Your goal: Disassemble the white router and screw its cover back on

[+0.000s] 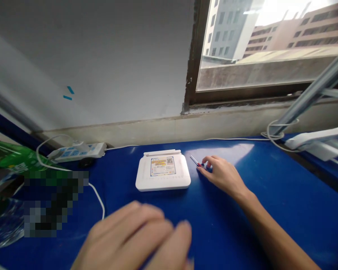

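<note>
A white router (169, 182) with a printed label on top lies flat on the blue table, its antennas (162, 153) folded along the far edge. Just right of it, my right hand (221, 172) rests low over the table. Thumb and fingers are closed around the red and blue handle of a small screwdriver (195, 160), whose metal shaft points toward the far left, apart from the router. Large in the foreground, my left hand (141, 240) hangs nearer to me than the router. Its fingers are curled in and somewhat blurred; what they hold, if anything, is hidden.
A white power strip (94, 150) with a plug and cable stands at the back left, near a green bottle (15, 157). Another white strip (321, 138) lies at the right by a metal pole (307, 93). Wall and window close off the back.
</note>
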Tool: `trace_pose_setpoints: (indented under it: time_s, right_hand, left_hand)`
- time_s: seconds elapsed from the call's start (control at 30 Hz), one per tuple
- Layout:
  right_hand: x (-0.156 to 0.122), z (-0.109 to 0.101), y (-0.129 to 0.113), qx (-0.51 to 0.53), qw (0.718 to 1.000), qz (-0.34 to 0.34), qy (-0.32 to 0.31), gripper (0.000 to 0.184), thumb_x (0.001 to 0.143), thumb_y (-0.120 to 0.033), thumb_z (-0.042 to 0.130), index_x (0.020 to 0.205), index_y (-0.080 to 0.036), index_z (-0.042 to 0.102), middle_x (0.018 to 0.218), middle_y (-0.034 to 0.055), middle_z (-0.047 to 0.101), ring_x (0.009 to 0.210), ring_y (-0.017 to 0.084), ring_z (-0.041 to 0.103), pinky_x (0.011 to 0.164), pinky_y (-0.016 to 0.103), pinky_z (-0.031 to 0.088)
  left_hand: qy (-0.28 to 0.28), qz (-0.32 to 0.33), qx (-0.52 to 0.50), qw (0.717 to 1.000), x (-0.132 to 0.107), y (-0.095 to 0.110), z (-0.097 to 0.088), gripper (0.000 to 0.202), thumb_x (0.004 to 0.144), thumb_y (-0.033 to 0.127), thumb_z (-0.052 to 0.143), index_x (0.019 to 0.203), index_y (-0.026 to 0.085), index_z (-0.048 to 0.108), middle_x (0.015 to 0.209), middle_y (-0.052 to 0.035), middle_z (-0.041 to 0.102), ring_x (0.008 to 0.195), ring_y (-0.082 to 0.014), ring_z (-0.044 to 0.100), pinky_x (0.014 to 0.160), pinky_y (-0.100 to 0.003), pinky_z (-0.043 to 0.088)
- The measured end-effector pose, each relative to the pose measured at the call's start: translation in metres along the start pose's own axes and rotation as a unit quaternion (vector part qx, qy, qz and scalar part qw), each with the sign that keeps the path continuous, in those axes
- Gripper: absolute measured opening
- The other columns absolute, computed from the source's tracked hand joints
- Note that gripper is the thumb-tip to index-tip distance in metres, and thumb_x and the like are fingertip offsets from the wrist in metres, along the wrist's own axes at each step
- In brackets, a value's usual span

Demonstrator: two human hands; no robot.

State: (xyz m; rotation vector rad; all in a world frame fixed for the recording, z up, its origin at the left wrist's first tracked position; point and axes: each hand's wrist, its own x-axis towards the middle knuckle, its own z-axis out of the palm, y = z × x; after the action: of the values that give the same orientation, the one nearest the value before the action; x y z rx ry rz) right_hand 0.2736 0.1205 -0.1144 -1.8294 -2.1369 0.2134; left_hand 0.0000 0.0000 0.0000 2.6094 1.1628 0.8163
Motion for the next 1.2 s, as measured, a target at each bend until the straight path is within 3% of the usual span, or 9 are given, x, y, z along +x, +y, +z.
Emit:
trace_pose_setpoints:
  time_s: [0.07, 0.17, 0.3, 0.43, 0.6, 0.73, 0.9, 1.07, 1.2]
  right_hand:
    - [0.000, 0.004, 0.002, 0.008, 1.000, -0.001, 0.005, 0.024, 0.093, -0.045, 0.062, 0.096, -0.022, 0.068, 0.089, 0.0055, 0.068, 0.076, 0.022, 0.065, 0.064, 0.031, 0.040]
    - [0.003, 0.009, 0.007, 0.038, 0.999, -0.013, 0.004, 0.025, 0.093, -0.044, 0.060, 0.095, -0.021, 0.069, 0.087, 0.0057, 0.068, 0.072, 0.021, 0.063, 0.064, 0.032, 0.040]
    - [0.006, 0.014, 0.012, 0.074, 0.997, -0.016, -0.004, 0.027, 0.095, -0.043, 0.055, 0.090, -0.020, 0.068, 0.084, 0.0071, 0.070, 0.072, 0.022, 0.063, 0.064, 0.033, 0.041]
    - [0.007, 0.015, 0.014, 0.155, 0.988, -0.003, -0.020, 0.029, 0.097, -0.044, 0.052, 0.090, -0.020, 0.066, 0.080, 0.0067, 0.071, 0.074, 0.023, 0.065, 0.064, 0.033, 0.042]
    - [0.007, 0.012, 0.012, 0.198, 0.980, 0.029, -0.004, 0.029, 0.098, -0.047, 0.052, 0.095, -0.021, 0.064, 0.086, 0.0059, 0.073, 0.073, 0.023, 0.067, 0.066, 0.034, 0.045]
    - [0.006, 0.011, 0.012, 0.296, 0.953, 0.061, -0.006, 0.029, 0.096, -0.050, 0.055, 0.100, -0.022, 0.061, 0.086, 0.0051, 0.075, 0.065, 0.020, 0.068, 0.061, 0.033, 0.048]
    - [0.004, 0.011, 0.010, 0.327, 0.943, 0.062, 0.010, 0.032, 0.094, -0.053, 0.060, 0.099, -0.022, 0.063, 0.081, 0.0052, 0.074, 0.062, 0.020, 0.066, 0.059, 0.033, 0.049]
    - [0.005, 0.007, 0.008, 0.351, 0.934, 0.068, 0.019, 0.036, 0.092, -0.056, 0.062, 0.098, -0.020, 0.063, 0.075, 0.0048, 0.073, 0.062, 0.020, 0.067, 0.058, 0.032, 0.047]
    - [0.006, -0.001, 0.006, 0.361, 0.929, 0.065, 0.050, 0.038, 0.090, -0.057, 0.064, 0.094, -0.019, 0.065, 0.072, 0.0047, 0.072, 0.062, 0.019, 0.066, 0.059, 0.031, 0.047]
  left_hand:
    - [-0.018, -0.026, 0.028, 0.999, 0.022, -0.006, 0.007, 0.026, 0.103, 0.033, 0.049, 0.122, 0.030, 0.067, 0.111, -0.0028, 0.072, 0.100, -0.0226, 0.067, 0.088, -0.040, 0.057]
    - [-0.110, -0.096, 0.056, 0.988, 0.061, -0.030, 0.022, 0.040, 0.100, 0.045, 0.055, 0.136, 0.026, 0.060, 0.129, -0.0065, 0.067, 0.120, -0.0274, 0.061, 0.105, -0.043, 0.048]
    - [-0.228, -0.133, 0.052, 0.963, 0.094, -0.067, 0.040, 0.083, 0.071, 0.058, 0.082, 0.144, 0.030, 0.054, 0.137, -0.0089, 0.057, 0.125, -0.0349, 0.052, 0.105, -0.047, 0.046]
    - [-0.291, -0.132, 0.076, 0.944, 0.101, -0.086, 0.053, 0.109, 0.051, 0.059, 0.092, 0.147, 0.030, 0.049, 0.138, -0.0120, 0.052, 0.126, -0.0390, 0.049, 0.106, -0.052, 0.044]
    - [-0.301, -0.129, 0.081, 0.941, 0.101, -0.088, 0.067, 0.119, 0.051, 0.062, 0.089, 0.154, 0.035, 0.038, 0.145, -0.0148, 0.046, 0.137, -0.0415, 0.040, 0.113, -0.058, 0.033]
    - [-0.309, -0.129, 0.095, 0.938, 0.103, -0.084, 0.070, 0.118, 0.053, 0.050, 0.090, 0.156, 0.037, 0.033, 0.148, -0.0147, 0.045, 0.137, -0.0412, 0.040, 0.113, -0.060, 0.032]
    - [-0.297, -0.114, 0.037, 0.947, 0.101, -0.078, 0.045, 0.116, 0.055, 0.038, 0.087, 0.156, 0.044, 0.030, 0.152, -0.0086, 0.041, 0.139, -0.0406, 0.038, 0.115, -0.058, 0.033]
    - [-0.206, -0.113, -0.110, 0.966, 0.094, -0.073, -0.004, 0.113, 0.059, 0.028, 0.082, 0.155, 0.048, 0.027, 0.148, -0.0022, 0.041, 0.127, -0.0317, 0.051, 0.107, -0.044, 0.048]
    - [-0.139, -0.108, -0.154, 0.972, 0.083, -0.091, -0.019, 0.119, 0.059, 0.025, 0.085, 0.157, 0.042, 0.020, 0.148, -0.0022, 0.046, 0.126, -0.0304, 0.054, 0.113, -0.044, 0.043]
